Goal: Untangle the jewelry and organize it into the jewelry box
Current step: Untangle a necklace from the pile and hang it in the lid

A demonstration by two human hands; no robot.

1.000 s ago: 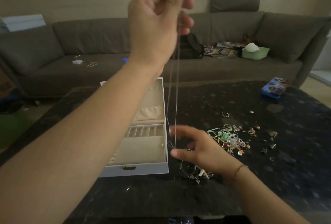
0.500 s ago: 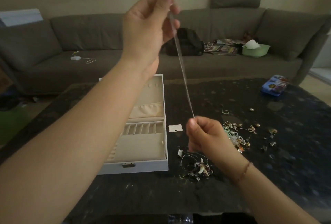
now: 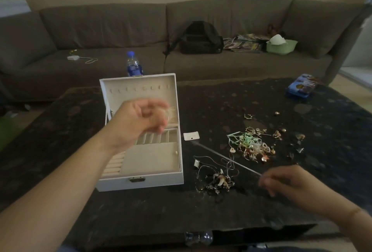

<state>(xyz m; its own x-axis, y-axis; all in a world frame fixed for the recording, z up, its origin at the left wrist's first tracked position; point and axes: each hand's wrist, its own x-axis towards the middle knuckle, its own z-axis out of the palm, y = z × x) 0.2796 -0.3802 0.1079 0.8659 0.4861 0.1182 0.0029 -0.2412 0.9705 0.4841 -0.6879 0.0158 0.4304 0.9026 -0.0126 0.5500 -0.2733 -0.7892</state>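
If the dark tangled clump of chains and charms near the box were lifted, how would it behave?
The dark tangled clump of thin chains and charms would likely rise as one floppy bunch, since its loops look interlocked. It looks light, being fine wire. Loose strands may snag the thin silvery chain that the right hand pinches.

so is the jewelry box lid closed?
No, the jewelry box stands open, its lid upright and its compartments showing.

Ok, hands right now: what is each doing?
Left hand: blurred over the open white jewelry box; cannot tell.
Right hand: pinching the thin silver chain.
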